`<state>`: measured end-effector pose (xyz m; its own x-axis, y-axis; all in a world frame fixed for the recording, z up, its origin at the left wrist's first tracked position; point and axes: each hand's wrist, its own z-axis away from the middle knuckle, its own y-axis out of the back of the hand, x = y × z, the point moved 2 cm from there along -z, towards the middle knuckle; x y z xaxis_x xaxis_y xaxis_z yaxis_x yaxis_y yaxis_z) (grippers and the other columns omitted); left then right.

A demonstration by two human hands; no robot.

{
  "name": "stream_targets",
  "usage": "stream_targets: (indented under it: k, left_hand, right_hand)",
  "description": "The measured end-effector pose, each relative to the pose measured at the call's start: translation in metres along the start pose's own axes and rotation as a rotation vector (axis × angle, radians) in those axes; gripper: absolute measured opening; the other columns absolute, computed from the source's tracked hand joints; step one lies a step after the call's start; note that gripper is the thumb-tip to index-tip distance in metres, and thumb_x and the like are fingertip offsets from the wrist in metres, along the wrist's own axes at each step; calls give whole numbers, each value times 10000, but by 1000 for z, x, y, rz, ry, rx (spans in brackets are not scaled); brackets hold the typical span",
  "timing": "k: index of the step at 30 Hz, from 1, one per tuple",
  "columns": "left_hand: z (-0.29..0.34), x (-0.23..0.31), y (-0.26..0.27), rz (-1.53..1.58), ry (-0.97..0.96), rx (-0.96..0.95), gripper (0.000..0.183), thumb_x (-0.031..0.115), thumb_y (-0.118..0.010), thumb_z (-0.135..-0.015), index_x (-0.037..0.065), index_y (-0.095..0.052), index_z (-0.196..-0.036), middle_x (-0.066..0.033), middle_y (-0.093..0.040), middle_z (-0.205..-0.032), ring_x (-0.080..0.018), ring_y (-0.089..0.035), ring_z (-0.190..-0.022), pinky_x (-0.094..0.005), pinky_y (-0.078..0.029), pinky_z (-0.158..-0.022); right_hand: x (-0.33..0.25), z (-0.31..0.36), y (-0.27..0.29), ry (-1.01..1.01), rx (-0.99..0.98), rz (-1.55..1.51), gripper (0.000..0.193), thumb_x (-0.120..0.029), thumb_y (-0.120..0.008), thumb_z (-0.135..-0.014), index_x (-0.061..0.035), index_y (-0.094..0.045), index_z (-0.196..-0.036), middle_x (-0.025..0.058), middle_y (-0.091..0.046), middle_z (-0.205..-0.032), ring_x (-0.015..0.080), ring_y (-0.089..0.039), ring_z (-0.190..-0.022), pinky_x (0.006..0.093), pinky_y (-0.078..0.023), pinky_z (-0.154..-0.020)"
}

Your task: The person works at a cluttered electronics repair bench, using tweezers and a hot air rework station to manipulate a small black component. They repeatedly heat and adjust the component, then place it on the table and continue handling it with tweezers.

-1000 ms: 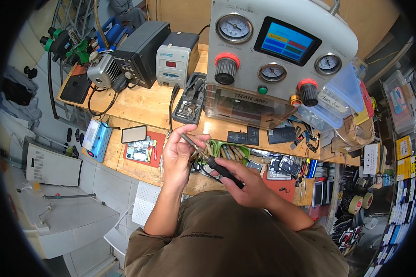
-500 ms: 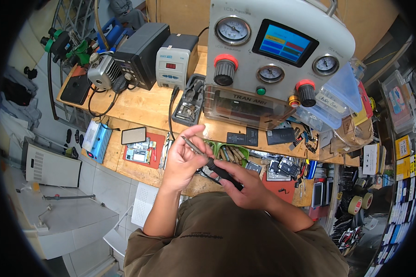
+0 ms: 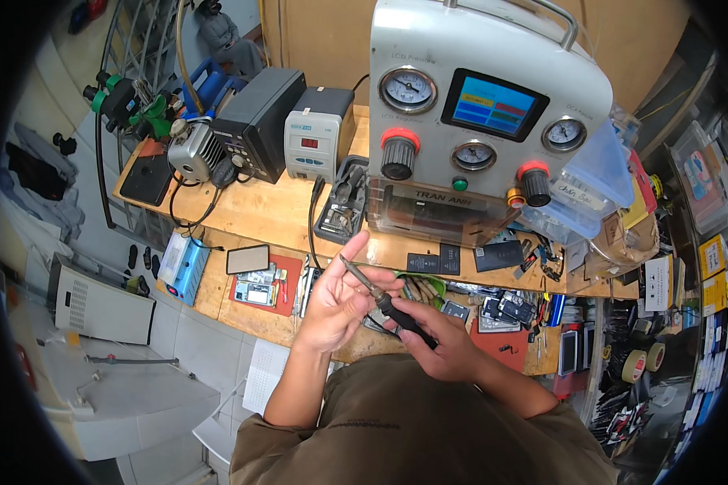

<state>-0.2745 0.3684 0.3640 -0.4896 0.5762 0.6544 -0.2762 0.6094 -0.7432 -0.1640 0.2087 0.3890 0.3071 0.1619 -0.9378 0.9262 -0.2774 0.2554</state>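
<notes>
A soldering iron [image 3: 386, 305] with a black handle and a slim metal shaft is held over the bench, its tip slanting up to the left. My right hand [image 3: 445, 346] grips the handle, fingers wrapped round it. Behind the metal shaft, my left hand [image 3: 332, 315] is turned palm up with the fingers stretched out, the index finger pointing away. The left thumb lies close to the iron's collar; whether it touches is unclear. Partly hidden by the hands, a green tray [image 3: 438, 284] holds several more handled tools.
A large grey machine [image 3: 501, 89] with gauges stands at the back, beside a soldering station [image 3: 315, 137] with a red display. An open grey tool case [image 3: 332, 225] sits between them. Phone parts lie on a red mat [image 3: 287, 301] at left and another red mat [image 3: 493, 349] at right.
My left fingers, earlier curled round the metal shaft, have opened out behind it. The whole scene has shifted slightly right and down in the picture. The right hand still grips the handle.
</notes>
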Motion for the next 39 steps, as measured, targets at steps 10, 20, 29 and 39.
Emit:
stream_targets:
  k: [10, 20, 29, 39]
  left_hand:
    - [3, -5, 3, 6, -32, -75, 612, 48, -694, -972, -26, -399, -1502, -118, -691, -1126, -329, -671, -1190, -437, -527, -1047]
    - [0, -8, 12, 40, -9, -124, 577, 49, -703, -964, -25, -436, -1470, -139, -678, -1166, -322, -670, -1176, -427, -560, -1010]
    - [0, -8, 9, 18, -35, -141, 611, 110, -746, -946, -34, -453, -1463, -144, -694, -1125, -329, -675, -1172, -429, -571, -995]
    - [3, -8, 0, -39, -76, -70, 625, 138, -731, -960, -42, -425, -1475, -149, -703, -1115, -339, -696, -1130, -415, -590, -972]
  right_hand:
    - [-1, 1, 0, 0, -8, -21, 511, 26, -586, -987, -12, -470, -1483, 181, -708, -1211, 259, -724, -1092, 347, -572, -915]
    - [-4, 2, -5, 9, 12, -9, 513, 29, -568, -994, -42, -468, -1492, 180, -683, -1232, 257, -721, -1102, 354, -569, -927]
    - [-4, 5, -5, 38, 30, 2, 512, 27, -575, -992, -45, -473, -1489, 176, -679, -1225, 255, -723, -1089, 352, -568, -920]
    - [-8, 6, -3, 24, 23, -40, 506, 30, -562, -997, -25, -463, -1491, 182, -667, -1251, 246, -717, -1104, 350, -560, -939]
